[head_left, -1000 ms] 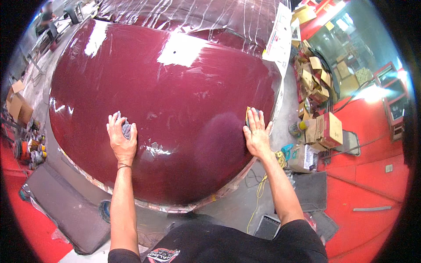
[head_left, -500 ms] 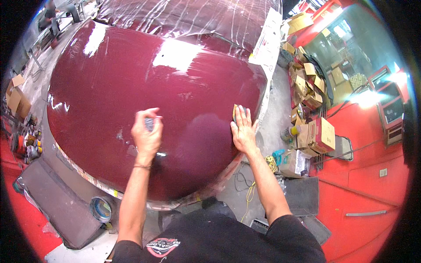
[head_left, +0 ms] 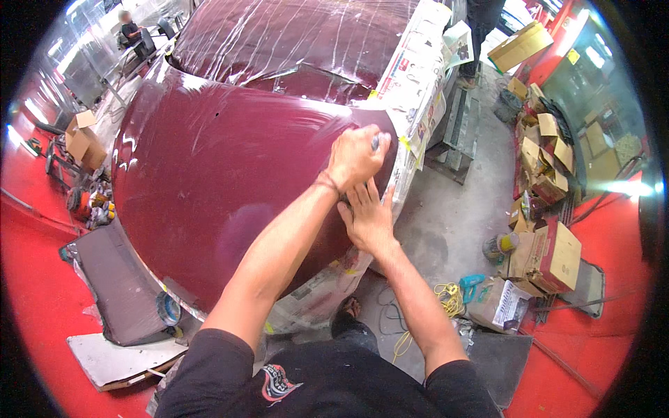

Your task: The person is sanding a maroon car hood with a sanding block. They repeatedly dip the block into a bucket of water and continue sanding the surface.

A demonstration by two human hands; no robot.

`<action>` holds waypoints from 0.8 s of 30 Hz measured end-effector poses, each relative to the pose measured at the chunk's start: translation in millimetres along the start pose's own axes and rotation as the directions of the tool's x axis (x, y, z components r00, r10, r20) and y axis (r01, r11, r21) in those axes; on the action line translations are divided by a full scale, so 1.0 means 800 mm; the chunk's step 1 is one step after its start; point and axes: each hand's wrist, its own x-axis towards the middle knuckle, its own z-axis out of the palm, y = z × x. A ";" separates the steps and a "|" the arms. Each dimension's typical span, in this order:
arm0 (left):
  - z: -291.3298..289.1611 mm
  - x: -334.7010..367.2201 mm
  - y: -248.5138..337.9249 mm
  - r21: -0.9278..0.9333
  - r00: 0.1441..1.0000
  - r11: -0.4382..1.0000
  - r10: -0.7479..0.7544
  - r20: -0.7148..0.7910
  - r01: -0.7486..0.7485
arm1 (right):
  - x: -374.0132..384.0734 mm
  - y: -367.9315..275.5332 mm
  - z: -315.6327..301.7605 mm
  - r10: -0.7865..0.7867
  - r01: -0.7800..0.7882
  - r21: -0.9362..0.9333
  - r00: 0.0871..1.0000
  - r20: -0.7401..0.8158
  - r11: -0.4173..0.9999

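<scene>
A dark red car hood (head_left: 202, 160) with a glossy, streaked surface lies in front of me. My left hand (head_left: 357, 159) is closed near its far right corner, with a small greyish thing (head_left: 376, 143) showing between the fingers; its kind is unclear. Just below, my right hand (head_left: 371, 221) lies flat on the hood's right side, fingers stretched out. Whatever may be under that palm is hidden. My left wrist crosses close over the right fingertips. Newspaper masking (head_left: 411, 111) runs along the hood's right edge.
Clear plastic sheeting (head_left: 279, 35) covers the car beyond the hood. On the right are cardboard boxes (head_left: 554, 254), a can (head_left: 500, 245) and a coiled yellow cord (head_left: 449, 298). A dark panel (head_left: 118, 279) lies at left. One person (head_left: 132, 31) sits far left; another stands beyond the car's right side.
My view has shifted toward the hood's right side. The left hand has moved right and away from me, beside the right hand. A yellowish edge seen under the right hand no longer shows.
</scene>
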 end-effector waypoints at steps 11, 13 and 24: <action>-0.106 -0.172 -0.105 -0.058 0.863 0.943 -0.323 -0.389 0.326 | 0.051 0.085 -0.011 -0.032 0.026 -0.029 0.974 -0.224 0.999; -0.144 -0.255 -0.152 -0.058 0.749 0.927 -0.334 -0.572 0.370 | 0.063 0.093 -0.021 -0.067 0.049 -0.094 0.977 -0.203 0.994; -0.168 -0.435 -0.240 0.132 0.588 0.802 -0.304 -0.749 0.582 | 0.099 0.109 -0.036 -0.126 0.104 -0.150 0.980 -0.151 0.983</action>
